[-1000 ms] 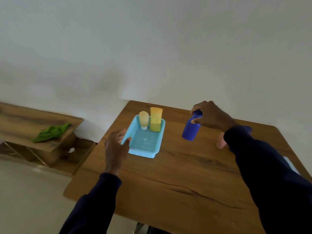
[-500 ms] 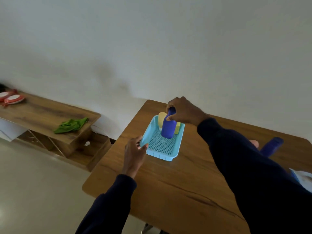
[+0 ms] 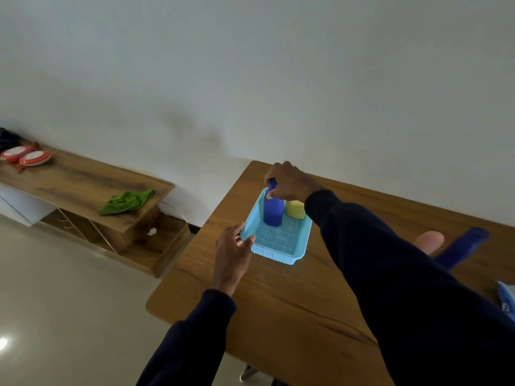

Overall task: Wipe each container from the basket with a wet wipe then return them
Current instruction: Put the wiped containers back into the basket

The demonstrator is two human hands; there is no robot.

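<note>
Now right hand (image 3: 289,183) fingers clamp the blue bottle (image 3: 273,215) top; left hand (image 3: 232,253) fingers pinch the basket (image 3: 278,256)

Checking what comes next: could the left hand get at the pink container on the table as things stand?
Probably not directly. The left hand holds a corner of the basket, and the right arm, stretched to the blue bottle, lies between it and the pink container.

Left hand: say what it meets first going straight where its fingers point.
The light blue basket: the left hand holds its near corner rim. Beyond, probably the upright blue bottle.
</note>
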